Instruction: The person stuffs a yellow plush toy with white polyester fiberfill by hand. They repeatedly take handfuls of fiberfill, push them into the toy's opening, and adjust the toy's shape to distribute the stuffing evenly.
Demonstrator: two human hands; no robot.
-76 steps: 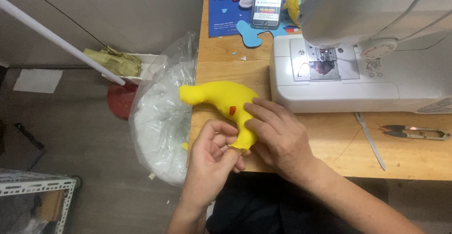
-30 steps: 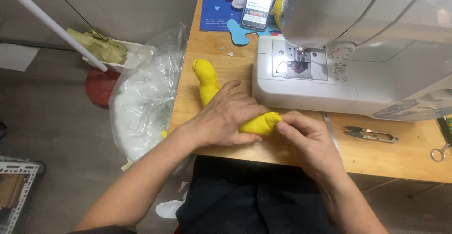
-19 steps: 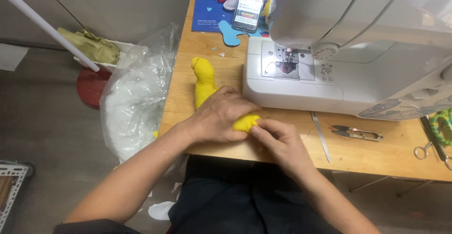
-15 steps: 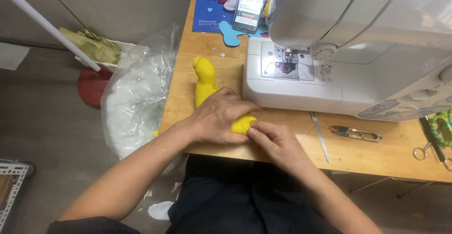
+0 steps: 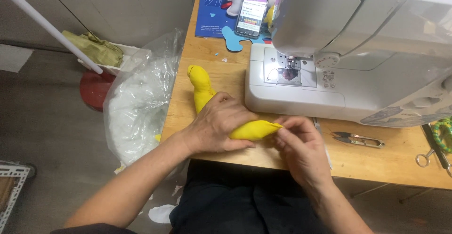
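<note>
In front of the sewing machine [image 5: 339,74], the left hand [image 5: 216,125] clamps the soft, light yellow stuffed toy [image 5: 252,130]; the right hand [image 5: 301,147] pinches its tapered end, the best hold.

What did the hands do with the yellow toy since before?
The yellow stuffed toy was turned, its end now pointing right. The left hand moved on top to grip it; the right hand shifted to pinch its tip. The sewing machine, phone and snips stayed put.

Head cam, looking down close over wooden table [image 5: 212,60].
</note>
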